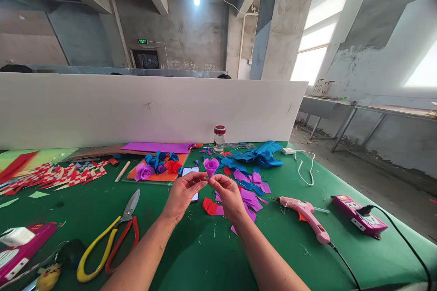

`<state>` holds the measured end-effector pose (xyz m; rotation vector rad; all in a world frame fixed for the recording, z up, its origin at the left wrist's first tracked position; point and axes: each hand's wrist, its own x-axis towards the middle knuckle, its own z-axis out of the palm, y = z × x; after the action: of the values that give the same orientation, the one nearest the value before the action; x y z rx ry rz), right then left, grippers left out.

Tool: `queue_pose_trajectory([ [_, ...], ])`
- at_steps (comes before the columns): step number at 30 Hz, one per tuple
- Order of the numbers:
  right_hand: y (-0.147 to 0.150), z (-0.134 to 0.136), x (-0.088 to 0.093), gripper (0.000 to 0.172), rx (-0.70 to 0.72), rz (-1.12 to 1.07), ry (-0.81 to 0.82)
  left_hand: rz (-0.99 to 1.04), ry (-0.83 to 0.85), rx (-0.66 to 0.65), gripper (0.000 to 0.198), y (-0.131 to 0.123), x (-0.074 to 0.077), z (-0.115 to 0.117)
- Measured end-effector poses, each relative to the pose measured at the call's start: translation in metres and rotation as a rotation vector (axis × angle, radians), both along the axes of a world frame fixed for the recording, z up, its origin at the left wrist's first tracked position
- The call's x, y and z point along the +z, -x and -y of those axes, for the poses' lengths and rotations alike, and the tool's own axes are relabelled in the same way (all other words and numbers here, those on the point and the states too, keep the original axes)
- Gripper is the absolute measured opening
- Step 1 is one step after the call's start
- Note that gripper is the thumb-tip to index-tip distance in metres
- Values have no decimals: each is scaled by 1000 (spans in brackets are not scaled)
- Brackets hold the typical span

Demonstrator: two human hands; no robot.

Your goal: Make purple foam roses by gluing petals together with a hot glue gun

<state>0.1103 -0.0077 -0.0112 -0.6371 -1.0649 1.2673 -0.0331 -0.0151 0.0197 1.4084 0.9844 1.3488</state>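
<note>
Between my two hands a small purple paper flower [211,166] stands upright, its rolled petals flaring at the top. My left hand [186,192] is closed, thumb and fingers pinching the flower's base from the left. From the right, my right hand [228,194] pinches the same base; a thin stem seems to run down by its fingers. Purple paper pieces [251,200] and a folded red paper piece [210,207] lie under and beside my right hand. A phone [190,171] lies partly hidden behind my left hand.
Scissors [128,218] lie at left, a pink glue gun [303,211] and a power strip [358,213] at right. Finished paper flowers [145,171], blue crepe paper [262,154] and a red-lidded jar [219,138] sit before a white board [146,109].
</note>
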Motion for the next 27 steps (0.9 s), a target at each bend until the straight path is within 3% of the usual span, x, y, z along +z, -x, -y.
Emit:
queue_pose_trajectory([
  [7,6,4,-2,22,127,-58,24,-38,21,-63,19,1,-4,-1],
  [14,9,6,-1,25,207,-112,65,134,189,-144,21,3,-4,-1],
  [19,10,5,-4,25,270,-162,94,173,179,-175,17,2,-5,-1],
  [24,8,4,-4,24,256,-122,57,137,98,-88,18,-1,-6,-2],
  [27,7,3,-4,24,92,16,9,74,48,42,21,-3,-9,-3],
])
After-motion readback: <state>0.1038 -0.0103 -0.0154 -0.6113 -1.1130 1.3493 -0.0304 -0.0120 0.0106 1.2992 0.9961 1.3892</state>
